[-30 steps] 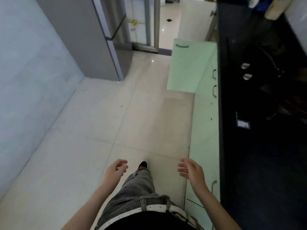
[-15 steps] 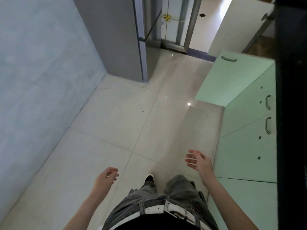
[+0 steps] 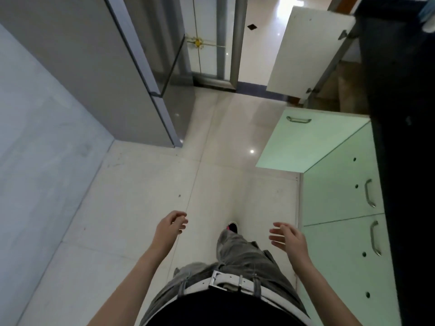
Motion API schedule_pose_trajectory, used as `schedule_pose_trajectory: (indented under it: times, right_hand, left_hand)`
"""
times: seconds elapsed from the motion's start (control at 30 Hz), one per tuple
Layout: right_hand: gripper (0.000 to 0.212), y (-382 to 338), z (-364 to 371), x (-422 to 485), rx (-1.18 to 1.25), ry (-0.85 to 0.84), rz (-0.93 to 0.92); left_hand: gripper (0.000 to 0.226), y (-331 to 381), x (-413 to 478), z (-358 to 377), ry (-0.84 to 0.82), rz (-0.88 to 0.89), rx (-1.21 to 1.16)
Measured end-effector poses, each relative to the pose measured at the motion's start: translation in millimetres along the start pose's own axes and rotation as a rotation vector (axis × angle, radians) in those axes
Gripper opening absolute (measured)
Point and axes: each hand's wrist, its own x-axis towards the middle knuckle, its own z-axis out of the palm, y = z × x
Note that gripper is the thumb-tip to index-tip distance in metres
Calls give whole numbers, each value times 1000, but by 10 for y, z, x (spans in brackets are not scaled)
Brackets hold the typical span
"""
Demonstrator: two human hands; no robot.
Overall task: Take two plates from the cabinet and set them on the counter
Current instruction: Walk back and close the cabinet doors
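No plates are in view. A row of pale green lower cabinets (image 3: 339,201) runs along the right under a black counter (image 3: 400,137). One green cabinet door (image 3: 308,142) stands swung out over the floor; what is inside is hidden. Farther back a white door (image 3: 306,52) also hangs out. My left hand (image 3: 170,228) is held out over the floor with loosely curled fingers and holds nothing. My right hand (image 3: 288,240) is spread apart and empty, just left of the closed green doors.
A grey refrigerator (image 3: 131,74) stands at the back left beside a pale wall (image 3: 42,147). A glass doorway (image 3: 211,43) lies straight ahead. The tiled floor (image 3: 146,201) stretches between fridge and cabinets. My legs and one shoe (image 3: 233,227) show below.
The view has advanced along the floor and tilted; the swung-out green door and the fridge are nearer. Both hands stay empty, and my left hand has risen closer to the centre.
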Motion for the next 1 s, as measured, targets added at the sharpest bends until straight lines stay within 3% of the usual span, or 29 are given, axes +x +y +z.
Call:
schedule_pose_trajectory:
  times: [0.47, 0.7, 1.0]
  right_hand:
    - [28, -2493, 1156, 2165, -54, -131, -105]
    - [28, -3379, 1580, 2951, 15, 17, -64]
    - [27, -3953, 1394, 3654, 159, 252, 18]
  left_hand:
    - [17, 1333, 2066, -358, 104, -115, -6]
    - [17, 2605, 3556, -470, -55, -17, 108]
    - [19, 4261, 4933, 165, -319, 136, 253]
